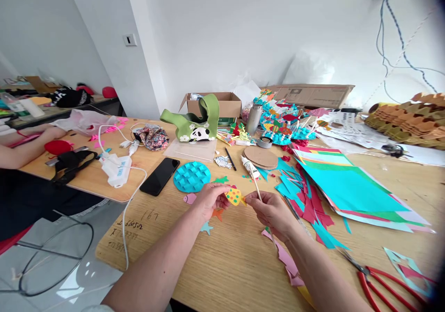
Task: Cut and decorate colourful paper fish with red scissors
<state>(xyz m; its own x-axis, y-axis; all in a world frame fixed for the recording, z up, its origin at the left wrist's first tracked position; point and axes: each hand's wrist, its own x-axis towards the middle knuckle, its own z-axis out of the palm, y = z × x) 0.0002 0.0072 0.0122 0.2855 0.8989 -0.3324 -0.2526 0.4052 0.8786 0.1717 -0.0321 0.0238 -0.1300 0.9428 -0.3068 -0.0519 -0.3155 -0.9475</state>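
- Left hand (210, 200) closed in a pinch on a yellow dotted paper fish (234, 196), holding it up off the wooden table (222, 275).
- Right hand (271, 214) grips a thin wooden stick (256, 187), close by the fish; contact between them unclear.
- Raised hold likely keeps the fish clear of the paper scraps (306, 205).
- White glue tube (249, 167) sits just beyond the stick's top end.
- Teal folded-paper disc (191, 176) left, red-handled scissors (382, 286) right, both in reach.
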